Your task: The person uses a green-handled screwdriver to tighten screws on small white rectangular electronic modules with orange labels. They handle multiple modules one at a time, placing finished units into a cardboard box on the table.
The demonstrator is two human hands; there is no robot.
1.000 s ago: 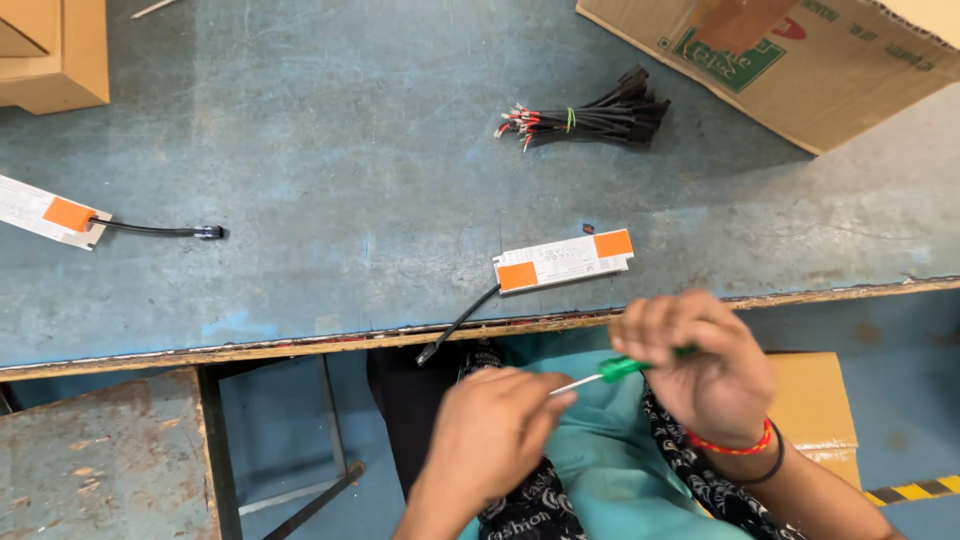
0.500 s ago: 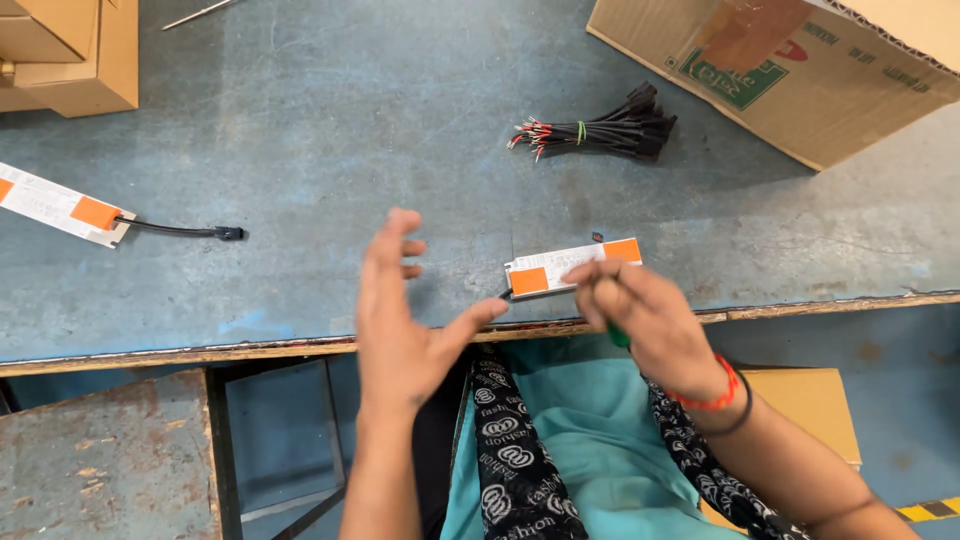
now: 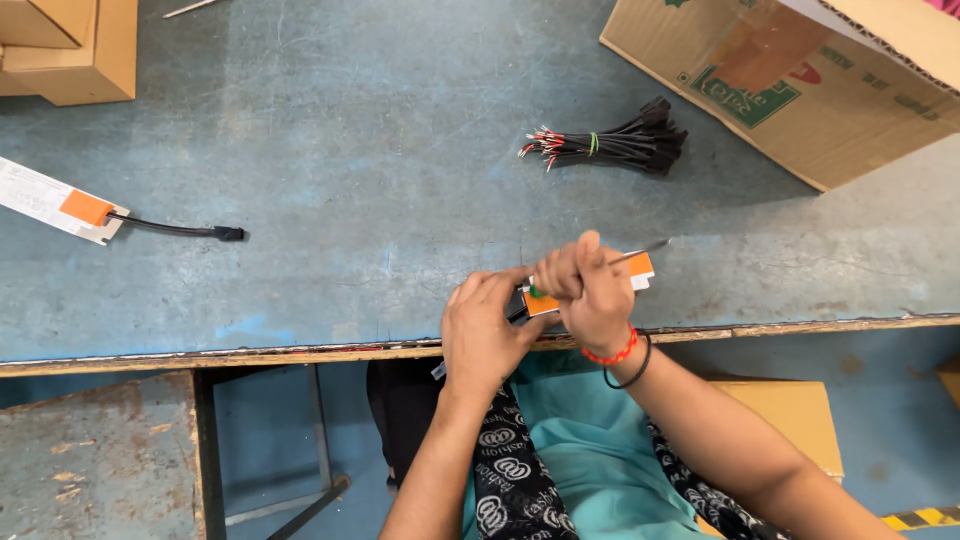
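My right hand (image 3: 585,290) is closed around a green-handled screwdriver (image 3: 640,250), whose metal shaft sticks out to the right over the table. My left hand (image 3: 485,325) grips the left end of a white rectangular module with orange labels (image 3: 635,270) near the table's front edge. Both hands meet over the module and hide most of it. A black lead from the module is partly hidden beneath my left hand.
A bundle of black wires with red tips (image 3: 610,145) lies further back. A cardboard box (image 3: 800,85) stands at the back right. Another white module with a black lead (image 3: 60,205) lies at the left. Wooden boxes (image 3: 70,45) sit at the back left.
Both hands rose from below the table edge to the module. My left hand, spread open half a second ago, now grips the module. The screwdriver moved up over it.
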